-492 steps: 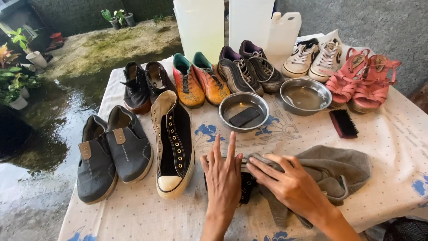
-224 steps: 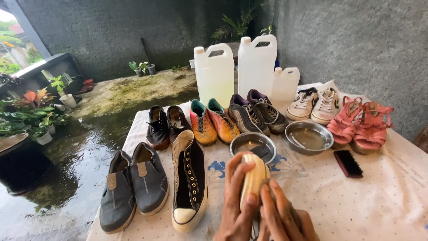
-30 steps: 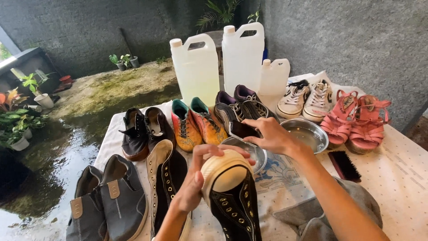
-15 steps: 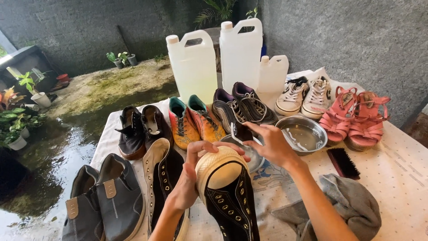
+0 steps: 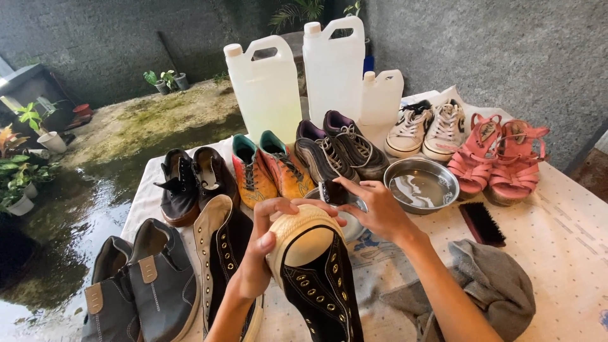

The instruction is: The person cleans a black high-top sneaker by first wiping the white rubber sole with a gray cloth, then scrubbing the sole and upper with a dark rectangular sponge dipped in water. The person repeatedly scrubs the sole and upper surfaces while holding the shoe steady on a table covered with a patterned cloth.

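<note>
My left hand (image 5: pixel 263 253) grips a black canvas sneaker (image 5: pixel 316 278) by its cream rubber toe, holding it toe-up in front of me. My right hand (image 5: pixel 373 212) hovers just past the toe and holds a small dark sponge (image 5: pixel 332 191) over a steel bowl (image 5: pixel 354 221) that is mostly hidden behind the hand and shoe. The matching black sneaker (image 5: pixel 221 253) lies on the table to the left of my left arm.
Pairs of shoes line the table (image 5: pixel 570 253): grey slip-ons (image 5: pixel 136 285), black shoes (image 5: pixel 193 183), orange trainers (image 5: pixel 269 168), dark trainers (image 5: pixel 339 152), white sneakers (image 5: pixel 427 126), pink sandals (image 5: pixel 500 158). A second steel bowl (image 5: pixel 421 185), black brush (image 5: pixel 481 223), grey cloth (image 5: pixel 494 285) and white jugs (image 5: pixel 297 82) stand around.
My right hand came back from the bowl toward the sneaker's toe, now with the dark sponge in its fingers. The left hand keeps the sneaker raised.
</note>
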